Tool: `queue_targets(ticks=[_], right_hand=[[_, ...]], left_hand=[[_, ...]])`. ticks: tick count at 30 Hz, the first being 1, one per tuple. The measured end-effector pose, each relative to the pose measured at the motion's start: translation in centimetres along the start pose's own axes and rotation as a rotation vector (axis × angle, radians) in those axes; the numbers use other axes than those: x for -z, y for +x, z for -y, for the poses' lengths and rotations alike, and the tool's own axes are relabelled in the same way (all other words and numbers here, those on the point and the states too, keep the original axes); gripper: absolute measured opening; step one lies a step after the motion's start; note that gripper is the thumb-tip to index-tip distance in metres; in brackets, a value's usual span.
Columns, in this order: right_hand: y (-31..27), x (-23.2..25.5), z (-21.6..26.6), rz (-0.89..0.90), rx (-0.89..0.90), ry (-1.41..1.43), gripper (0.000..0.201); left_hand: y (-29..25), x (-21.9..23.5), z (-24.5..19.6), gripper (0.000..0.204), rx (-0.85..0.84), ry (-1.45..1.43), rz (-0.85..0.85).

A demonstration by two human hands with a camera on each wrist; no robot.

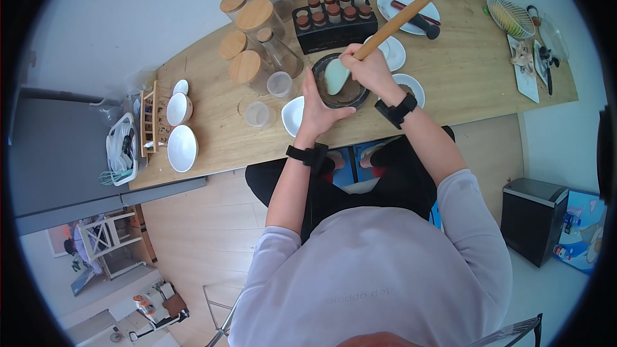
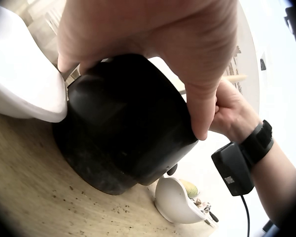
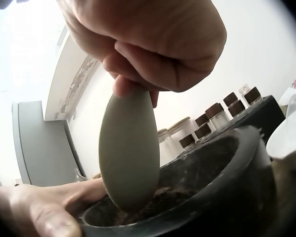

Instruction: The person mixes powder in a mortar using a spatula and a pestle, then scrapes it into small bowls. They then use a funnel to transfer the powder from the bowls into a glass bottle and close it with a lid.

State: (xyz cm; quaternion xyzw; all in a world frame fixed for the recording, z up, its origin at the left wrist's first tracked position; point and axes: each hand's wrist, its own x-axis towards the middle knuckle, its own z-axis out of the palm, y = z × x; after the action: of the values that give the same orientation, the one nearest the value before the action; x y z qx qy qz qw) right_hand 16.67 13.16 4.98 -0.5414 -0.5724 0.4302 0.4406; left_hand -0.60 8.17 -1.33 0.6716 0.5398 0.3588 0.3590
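Observation:
My right hand (image 1: 373, 72) grips a spatula with a long wooden handle (image 1: 395, 24) and a pale green oval head (image 3: 130, 153). The tip of that head dips into a black mortar (image 3: 246, 182), down in dark brown crumbly stuff (image 3: 170, 199). My left hand (image 1: 316, 110) holds the mortar from the near left, thumb on one side of the wall and fingers on the other. In the left wrist view the hand spans the mortar's dark outer wall (image 2: 123, 123). A white bowl (image 1: 293, 115) stands right beside it.
Behind the mortar is a black rack (image 1: 337, 33) of brown-capped spice jars. Wooden-lidded jars (image 1: 256, 16) stand back left, with clear cups (image 1: 258, 114) nearer. White dishes (image 1: 392, 53) lie to the right, and a floral plate (image 1: 385, 1) holds a black-ended pestle-like tool (image 1: 425, 27).

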Motion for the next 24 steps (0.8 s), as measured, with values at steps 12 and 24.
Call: queue_targets(ticks=[12,24], right_hand=[[-1.3,-1.8,-0.2,-0.032,0.077,0.021,0.019],[-1.0,-1.8,-2.4,-0.059,0.079,-0.061,0.019]], left_hand=[[-0.1,0.1,-0.7,0.143,0.033,0.016,0.008],[0.0,0.0,-0.1,0.143,-0.005,0.026,-0.008]])
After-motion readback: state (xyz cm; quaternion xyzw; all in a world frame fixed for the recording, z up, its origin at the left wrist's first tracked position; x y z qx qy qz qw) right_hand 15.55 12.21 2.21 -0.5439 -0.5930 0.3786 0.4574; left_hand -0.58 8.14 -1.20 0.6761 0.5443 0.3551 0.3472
